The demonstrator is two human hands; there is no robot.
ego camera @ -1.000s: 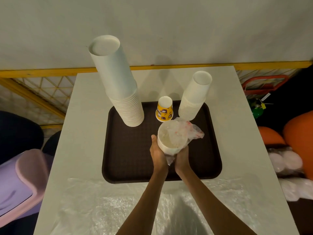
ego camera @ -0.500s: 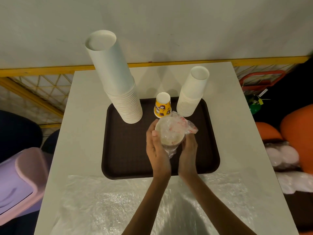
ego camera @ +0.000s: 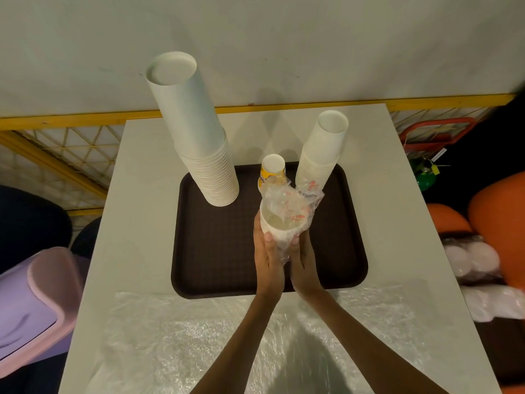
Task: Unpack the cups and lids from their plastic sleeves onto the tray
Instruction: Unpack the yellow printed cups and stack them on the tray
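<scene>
Three white stacks [ego camera: 199, 143] [ego camera: 321, 157] [ego camera: 273, 233], maybe one cup [ego camera: 272, 169]

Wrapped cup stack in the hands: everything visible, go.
White paper cups in a clear, crinkled plastic sleeve with red print, its loose end bunched above the top cup. Held roughly upright over the brown tray, in front of the yellow cup. The left hand and right hand grip its lower part from either side.

The tray [ego camera: 221, 251] is dark plastic, matt, with a fine grid texture. The stacked cups [ego camera: 199, 143] are matt white paper; the small yellow cup [ego camera: 271, 172] is printed paper. The sleeve [ego camera: 287, 206] is thin clear plastic, crinkled and shiny, as is the sheet [ego camera: 176, 345] on the smooth, matt worktop [ego camera: 136, 223].
</scene>
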